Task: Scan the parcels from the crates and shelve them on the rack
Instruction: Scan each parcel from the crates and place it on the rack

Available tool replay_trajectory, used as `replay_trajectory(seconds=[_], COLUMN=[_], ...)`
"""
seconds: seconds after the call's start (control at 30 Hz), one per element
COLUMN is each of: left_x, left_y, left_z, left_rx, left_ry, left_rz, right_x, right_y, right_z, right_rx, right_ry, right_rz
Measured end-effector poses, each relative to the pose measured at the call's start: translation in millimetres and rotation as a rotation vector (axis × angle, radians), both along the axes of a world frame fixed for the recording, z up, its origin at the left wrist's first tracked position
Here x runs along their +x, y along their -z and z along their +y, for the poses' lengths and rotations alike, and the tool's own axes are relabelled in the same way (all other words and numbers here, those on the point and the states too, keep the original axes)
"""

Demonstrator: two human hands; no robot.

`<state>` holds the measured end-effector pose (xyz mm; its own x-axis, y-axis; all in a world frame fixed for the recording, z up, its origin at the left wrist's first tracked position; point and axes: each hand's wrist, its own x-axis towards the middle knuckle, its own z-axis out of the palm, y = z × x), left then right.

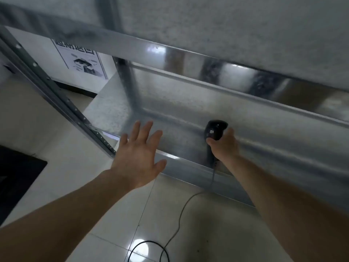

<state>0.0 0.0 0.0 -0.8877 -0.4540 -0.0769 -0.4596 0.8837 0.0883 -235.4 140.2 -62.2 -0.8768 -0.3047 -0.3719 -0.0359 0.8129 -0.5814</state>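
A galvanised metal rack (188, 103) fills the upper and right part of the head view, its lower shelf bare and shiny. My right hand (223, 146) grips a black handheld barcode scanner (215, 130) over the front of that shelf. The scanner's cable (181, 214) trails down to the floor and loops there. My left hand (138, 157) is held out flat with fingers spread, over the shelf's front left corner, holding nothing. No parcel or crate shows.
The rack's slotted upright post (62, 103) runs diagonally at left. A printed poster (81, 59) hangs on the white wall behind. Glossy pale floor tiles (207, 224) lie below. A dark object (17, 178) sits at the left edge.
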Motion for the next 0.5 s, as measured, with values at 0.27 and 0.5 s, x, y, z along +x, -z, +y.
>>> replay_trajectory(seconds=[0.27, 0.5], left_x=[6, 18], left_y=[16, 14], left_z=[-13, -14], left_rx=[-0.007, 0.015], left_ry=[-0.026, -0.070], left_rz=[0.068, -0.012], right_x=[-17, 3], right_y=[32, 30], right_z=[-12, -9], right_rx=[-0.055, -0.220], right_ry=[0.116, 0.227], right_rz=[-0.083, -0.131])
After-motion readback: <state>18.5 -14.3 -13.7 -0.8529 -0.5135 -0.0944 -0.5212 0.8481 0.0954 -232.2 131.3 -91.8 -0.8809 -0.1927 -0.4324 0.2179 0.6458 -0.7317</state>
